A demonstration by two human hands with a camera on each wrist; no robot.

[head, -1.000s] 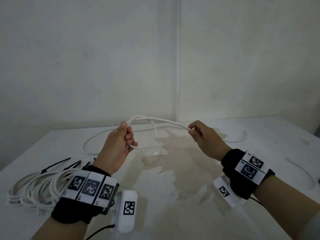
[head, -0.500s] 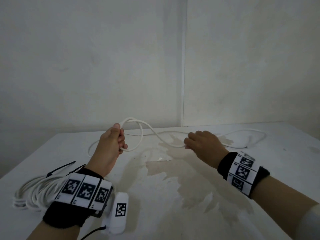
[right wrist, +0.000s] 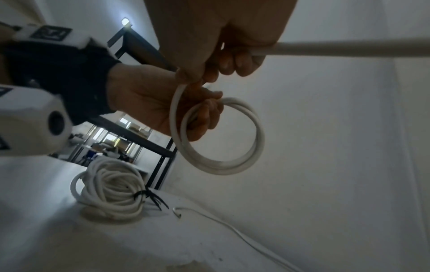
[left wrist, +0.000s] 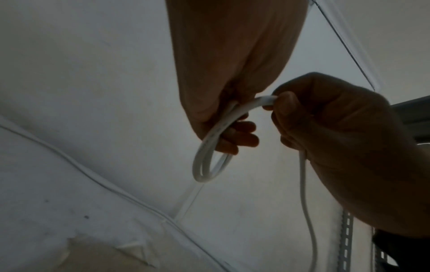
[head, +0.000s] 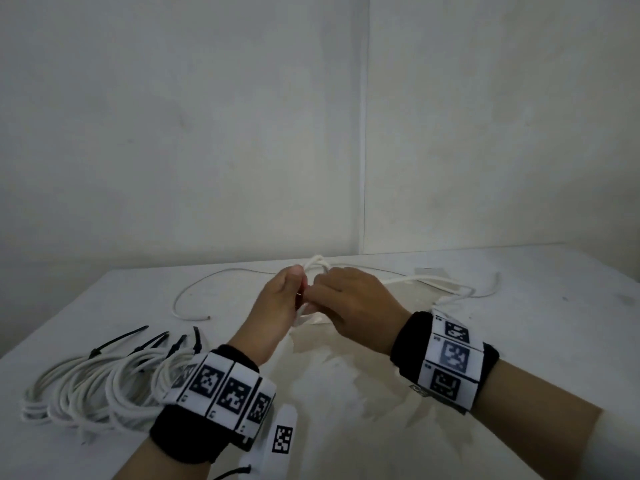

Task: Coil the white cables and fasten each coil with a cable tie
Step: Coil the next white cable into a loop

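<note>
Around your fingers: a worn tabletop and bare walls

Beneath your fingers the white tabletop (head: 519,341) shows a patch of peeled, yellowed surface (head: 332,372). Beyond your fingers two pale walls meet at a corner seam (head: 362,133). Off to the left of your fingers, the right wrist view shows a dark metal shelving frame (right wrist: 149,141) with a lit room behind it.

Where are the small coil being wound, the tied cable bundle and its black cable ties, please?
small coil (right wrist: 221,166), right wrist view, lower arc.
tied cable bundle (right wrist: 109,198), right wrist view, stacked loops.
black cable ties (head: 119,341), head view, strap.

Coil (head: 319,263) mostly behind hands (head: 349,303)
</note>
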